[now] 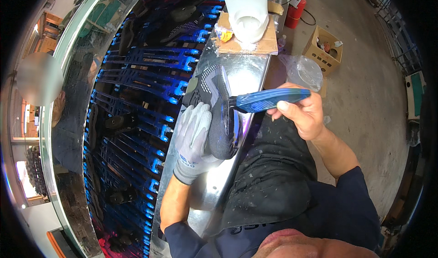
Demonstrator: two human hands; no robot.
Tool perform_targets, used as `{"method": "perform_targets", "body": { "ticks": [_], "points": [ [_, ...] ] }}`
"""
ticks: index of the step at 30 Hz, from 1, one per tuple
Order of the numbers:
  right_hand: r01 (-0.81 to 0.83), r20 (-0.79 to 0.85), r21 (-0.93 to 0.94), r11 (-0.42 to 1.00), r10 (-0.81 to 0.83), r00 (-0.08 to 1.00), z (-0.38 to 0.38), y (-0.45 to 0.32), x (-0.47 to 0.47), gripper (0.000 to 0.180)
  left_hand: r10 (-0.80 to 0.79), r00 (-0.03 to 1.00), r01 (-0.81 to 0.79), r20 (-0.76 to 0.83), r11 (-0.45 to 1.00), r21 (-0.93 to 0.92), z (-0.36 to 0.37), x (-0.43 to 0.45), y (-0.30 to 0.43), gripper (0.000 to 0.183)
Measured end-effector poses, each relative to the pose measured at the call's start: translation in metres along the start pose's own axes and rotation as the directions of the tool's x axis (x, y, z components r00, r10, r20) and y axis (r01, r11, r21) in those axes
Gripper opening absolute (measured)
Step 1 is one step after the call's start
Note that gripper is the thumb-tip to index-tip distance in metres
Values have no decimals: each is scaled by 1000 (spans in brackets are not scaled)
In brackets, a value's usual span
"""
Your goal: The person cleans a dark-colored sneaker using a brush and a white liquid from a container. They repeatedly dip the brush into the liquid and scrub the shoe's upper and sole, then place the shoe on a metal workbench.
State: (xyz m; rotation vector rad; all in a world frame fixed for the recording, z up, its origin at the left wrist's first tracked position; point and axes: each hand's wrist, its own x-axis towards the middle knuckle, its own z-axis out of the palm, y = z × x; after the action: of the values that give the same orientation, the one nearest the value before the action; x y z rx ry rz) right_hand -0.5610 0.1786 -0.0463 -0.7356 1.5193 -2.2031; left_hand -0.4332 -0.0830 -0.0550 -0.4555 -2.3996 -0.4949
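Observation:
My left hand (195, 138), in a grey-white knit glove, grips a black knit shoe upper (219, 135) from its left side. The shoe lies tilted on the metal ledge (241, 68), its lower rim turned toward my right hand. In my bare right hand (304, 116) is a blue-handled brush (272, 100), its handle pinched between thumb and fingers. The brush's dark tip touches, or nearly touches, the shoe's rim. A bluish-violet sheen shows along that rim. My left palm is partly hidden behind the shoe.
Left of the ledge runs a blue slatted conveyor (137, 76) carrying several dark shoe parts. A white plastic container (244, 5) stands on cardboard (270, 42). Beyond are a fire extinguisher (295, 12), a carton (321, 51) and a plastic bag (303, 71). A person (59, 109) is at far left.

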Motion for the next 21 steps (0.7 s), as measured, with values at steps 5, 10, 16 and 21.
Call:
{"method": "perform_targets", "body": {
  "ticks": [5, 10, 16, 21],
  "points": [
    [73, 278, -169, 983, -23, 960, -17, -16, 9, 18, -7, 998, 8, 68, 1000, -13, -2, 7, 2, 74],
    [-148, 195, -161, 976, 178, 964, -23, -23, 36, 19, -9, 993, 9, 116, 1000, 4, -4, 18, 3, 72],
    [-1, 331, -219, 976, 75, 941, -23, -34, 36, 17, 7, 991, -6, 136, 1000, -9, -5, 25, 1, 78],
    [277, 424, -324, 905, -123, 897, -18, -43, 31, 16, 12, 990, -15, 144, 1000, 19, -5, 29, 1, 76]
  ]
}}
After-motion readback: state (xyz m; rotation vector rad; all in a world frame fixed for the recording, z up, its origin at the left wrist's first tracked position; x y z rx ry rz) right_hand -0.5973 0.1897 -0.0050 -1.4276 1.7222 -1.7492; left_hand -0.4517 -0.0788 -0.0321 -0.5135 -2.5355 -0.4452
